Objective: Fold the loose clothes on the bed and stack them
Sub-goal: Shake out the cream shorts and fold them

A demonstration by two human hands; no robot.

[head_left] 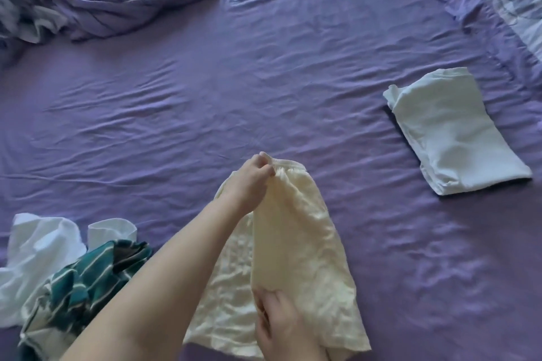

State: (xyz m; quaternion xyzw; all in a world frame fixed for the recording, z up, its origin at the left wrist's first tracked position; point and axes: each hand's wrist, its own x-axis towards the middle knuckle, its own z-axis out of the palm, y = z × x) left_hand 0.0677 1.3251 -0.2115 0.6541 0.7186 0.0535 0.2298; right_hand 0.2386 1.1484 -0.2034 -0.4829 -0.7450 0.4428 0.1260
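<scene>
The cream shorts (290,243) lie on the bed (264,82) straight ahead of the person, waistband at the far end, hem at the near end, with one half laid over the other lengthwise; the left hand (249,179) pinches the elastic waistband at its left corner, thumb and fingers closed on the gathered edge; the right hand (278,325) rests at the near hem, fingers curled onto the cloth and seemingly gripping it, though the very bottom of the view cuts it off; judged from this, the lengthwise fold is being set, so the two hands should draw the cloth gently taut between them, line the upper edge over the lower one, then lay it flat and smooth the crinkles before bringing hem up to waistband; the lower layer juts out to the left of the upper one, so squaring those edges first would give a tidier packet; well beyond the right hand, off to its right, a folded white garment (451,132) lies flat and would serve as the stack to set the shorts on; just left of the left forearm sits a loose heap, a teal striped garment (85,281) tangled with white clothes (38,252), not yet folded; far past the left hand a rumpled purple duvet (117,0) is bunched up; no brand, label or writing can be read on any piece
</scene>
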